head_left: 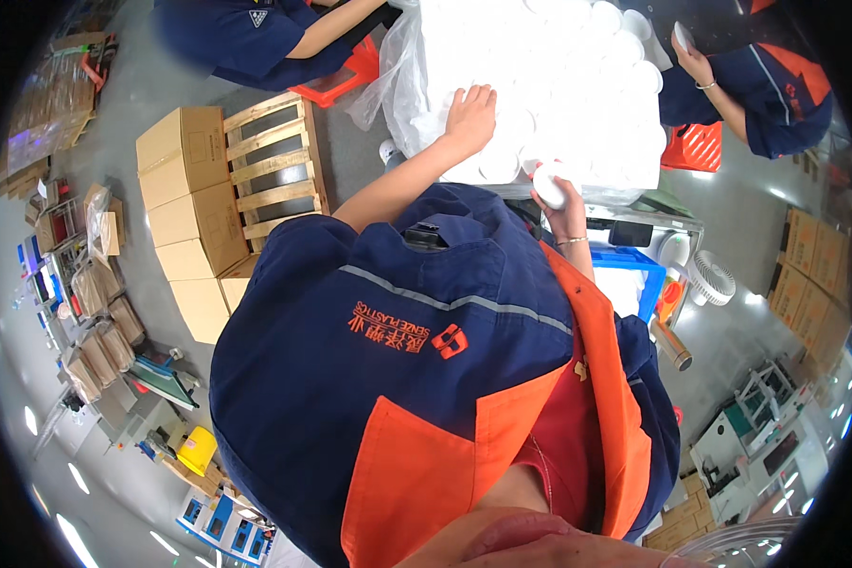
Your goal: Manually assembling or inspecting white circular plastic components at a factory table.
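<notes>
Against a bright white table [596, 123] lie many white round pieces, partly washed out by glare. My left hand [470, 115] reaches out over them at the near left part of the table. Its fingers are stretched and slightly apart, and nothing shows in its grip. Closer to me, at the table's near edge, my right hand [565, 216] is closed on a white round disc [549, 186], with fingers and thumb round its rim. Whether the disc is a lid or a shallow dish cannot be made out.
Clear plastic sheeting [402, 76] hangs at the table's left. Co-workers stand across the left corner and at the right, one holding a white piece [683, 38]. Cardboard boxes [194, 185] and a wooden pallet [273, 156] are on my left. A blue crate [648, 284] and a fan [711, 277] stand right.
</notes>
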